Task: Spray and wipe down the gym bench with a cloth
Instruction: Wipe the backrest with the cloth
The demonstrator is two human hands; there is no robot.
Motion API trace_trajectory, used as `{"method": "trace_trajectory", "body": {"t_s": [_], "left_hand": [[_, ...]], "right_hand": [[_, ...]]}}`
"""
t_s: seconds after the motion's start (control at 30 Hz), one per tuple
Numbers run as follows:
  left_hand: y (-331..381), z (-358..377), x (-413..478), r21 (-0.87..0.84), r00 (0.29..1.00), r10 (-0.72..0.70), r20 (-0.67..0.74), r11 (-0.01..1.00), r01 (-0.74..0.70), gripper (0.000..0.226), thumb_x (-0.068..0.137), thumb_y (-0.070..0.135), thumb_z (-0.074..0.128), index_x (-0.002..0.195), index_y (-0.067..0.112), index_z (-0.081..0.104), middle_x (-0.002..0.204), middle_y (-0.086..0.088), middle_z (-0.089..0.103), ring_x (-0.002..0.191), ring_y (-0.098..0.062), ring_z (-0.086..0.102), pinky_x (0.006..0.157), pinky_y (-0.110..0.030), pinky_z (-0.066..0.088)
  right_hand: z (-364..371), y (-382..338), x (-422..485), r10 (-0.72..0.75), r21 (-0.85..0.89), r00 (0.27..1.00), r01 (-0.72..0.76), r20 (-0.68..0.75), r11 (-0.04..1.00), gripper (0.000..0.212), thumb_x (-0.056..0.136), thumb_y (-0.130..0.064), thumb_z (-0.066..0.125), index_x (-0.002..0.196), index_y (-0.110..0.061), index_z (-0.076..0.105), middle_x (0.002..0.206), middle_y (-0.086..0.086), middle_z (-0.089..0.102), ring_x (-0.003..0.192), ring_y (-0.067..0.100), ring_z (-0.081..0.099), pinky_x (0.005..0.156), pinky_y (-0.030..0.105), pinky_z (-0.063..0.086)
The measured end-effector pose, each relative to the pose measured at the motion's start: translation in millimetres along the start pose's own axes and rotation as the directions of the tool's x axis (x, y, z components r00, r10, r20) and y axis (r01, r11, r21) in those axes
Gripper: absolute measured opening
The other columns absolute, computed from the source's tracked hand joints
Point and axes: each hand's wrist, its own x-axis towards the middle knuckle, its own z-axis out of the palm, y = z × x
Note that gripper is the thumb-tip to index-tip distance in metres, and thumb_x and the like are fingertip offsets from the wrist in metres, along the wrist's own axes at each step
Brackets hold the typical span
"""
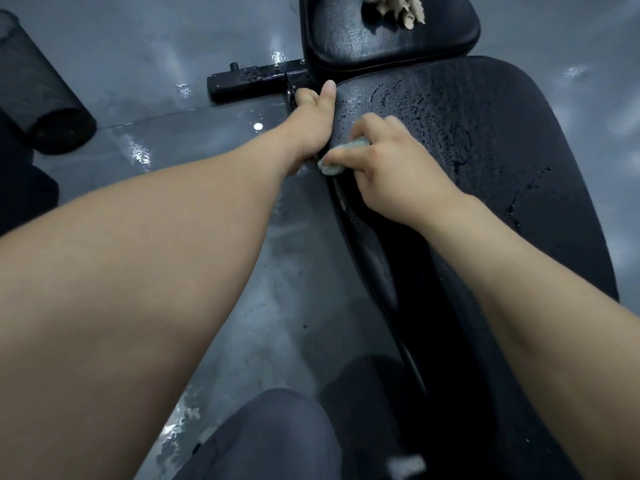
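Observation:
The black gym bench's long pad [485,174] runs down the right half of the view, its worn surface cracked and wet-looking. My right hand [391,168] grips a small balled pale green cloth [337,157] against the pad's left edge. My left hand [313,116] holds the same left edge further up, thumb lying on top of the pad, fingers curled under the side. The second, smaller pad [381,39] sits beyond, with a crumpled beige cloth [398,6] lying on it.
A black metal frame foot [249,83] sticks out left from under the bench onto the glossy grey floor [173,64]. A black foam roller [38,95] lies at the far left. My knee in dark trousers [277,438] is at the bottom.

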Motion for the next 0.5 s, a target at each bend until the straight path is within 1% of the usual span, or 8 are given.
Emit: {"method": "trace_trajectory", "body": {"t_s": [0.1, 0.17, 0.23, 0.27, 0.33, 0.4, 0.47, 0.5], "left_hand": [[1, 1, -2, 0.018, 1.000, 0.007, -0.015, 1.000, -0.006, 0.043, 0.104, 0.062, 0.024, 0.112, 0.022, 0.037, 0.104, 0.001, 0.057, 0.103, -0.020, 0.056, 0.103, -0.051, 0.046], [3, 3, -4, 0.035, 0.999, 0.005, -0.038, 0.999, -0.003, 0.042, 0.104, 0.062, 0.024, 0.111, 0.022, 0.036, 0.105, 0.000, 0.057, 0.106, -0.022, 0.056, 0.104, -0.051, 0.045], [4, 3, -5, 0.041, 0.998, -0.010, -0.060, 0.999, 0.013, 0.041, 0.105, 0.060, 0.025, 0.110, 0.021, 0.035, 0.102, 0.000, 0.056, 0.103, -0.022, 0.055, 0.104, -0.051, 0.045], [5, 3, -6, 0.037, 0.997, -0.014, -0.071, 0.999, 0.017, 0.041, 0.105, 0.060, 0.025, 0.109, 0.020, 0.035, 0.100, 0.000, 0.055, 0.100, -0.021, 0.054, 0.104, -0.051, 0.045], [8, 6, -9, 0.051, 0.995, -0.020, -0.102, 0.998, 0.025, 0.039, 0.106, 0.058, 0.026, 0.107, 0.020, 0.034, 0.100, -0.001, 0.055, 0.098, -0.022, 0.052, 0.103, -0.048, 0.045], [13, 9, -14, 0.056, 0.989, -0.027, -0.146, 0.998, 0.035, 0.038, 0.106, 0.057, 0.028, 0.107, 0.020, 0.035, 0.114, -0.006, 0.057, 0.107, -0.027, 0.053, 0.104, -0.046, 0.043], [15, 9, -18, 0.050, 0.984, -0.049, -0.169, 0.997, 0.059, 0.046, 0.103, 0.061, 0.029, 0.114, 0.017, 0.039, 0.134, -0.013, 0.054, 0.120, -0.033, 0.052, 0.107, -0.053, 0.040], [15, 10, -16, 0.046, 0.981, -0.075, -0.178, 0.995, 0.085, 0.057, 0.099, 0.066, 0.029, 0.122, 0.015, 0.040, 0.141, -0.015, 0.050, 0.126, -0.037, 0.049, 0.108, -0.058, 0.039]], "right_hand": [[-1, 4, -9, -0.028, 0.017, 0.999, 0.027, 0.036, 0.999, 0.047, 0.089, -0.017, 0.041, 0.112, -0.042, 0.073, 0.107, 0.002, 0.057, 0.084, 0.024, 0.041, 0.081, 0.045, 0.047], [-7, 4, -26, -0.048, 0.051, 0.994, 0.043, 0.093, 0.998, 0.046, 0.090, -0.024, 0.038, 0.110, -0.044, 0.074, 0.108, 0.000, 0.059, 0.087, 0.024, 0.044, 0.081, 0.041, 0.043], [-16, 3, -42, -0.053, 0.089, 0.984, 0.038, 0.173, 0.995, 0.049, 0.089, -0.032, 0.032, 0.107, -0.046, 0.075, 0.108, -0.004, 0.059, 0.090, 0.023, 0.046, 0.080, 0.037, 0.036], [-20, 2, -49, -0.051, 0.099, 0.976, 0.031, 0.212, 0.995, 0.049, 0.087, -0.032, 0.031, 0.105, -0.047, 0.075, 0.107, -0.006, 0.058, 0.091, 0.021, 0.045, 0.079, 0.037, 0.034], [-25, 4, -59, -0.038, 0.116, 0.964, 0.007, 0.265, 0.993, 0.046, 0.084, -0.026, 0.039, 0.101, -0.048, 0.076, 0.105, -0.009, 0.057, 0.091, 0.019, 0.043, 0.081, 0.041, 0.038], [-28, 5, -63, -0.020, 0.142, 0.959, -0.021, 0.281, 0.990, 0.045, 0.080, -0.023, 0.044, 0.097, -0.047, 0.078, 0.102, -0.010, 0.057, 0.090, 0.019, 0.042, 0.086, 0.045, 0.043], [-26, 1, -58, -0.041, 0.148, 0.962, 0.001, 0.268, 0.989, 0.046, 0.079, -0.022, 0.042, 0.094, -0.044, 0.079, 0.098, -0.008, 0.057, 0.086, 0.022, 0.042, 0.085, 0.046, 0.047], [-26, -2, -55, -0.057, 0.142, 0.968, 0.022, 0.243, 0.990, 0.048, 0.079, -0.023, 0.039, 0.094, -0.043, 0.079, 0.097, -0.007, 0.057, 0.084, 0.022, 0.042, 0.083, 0.045, 0.049]]}}
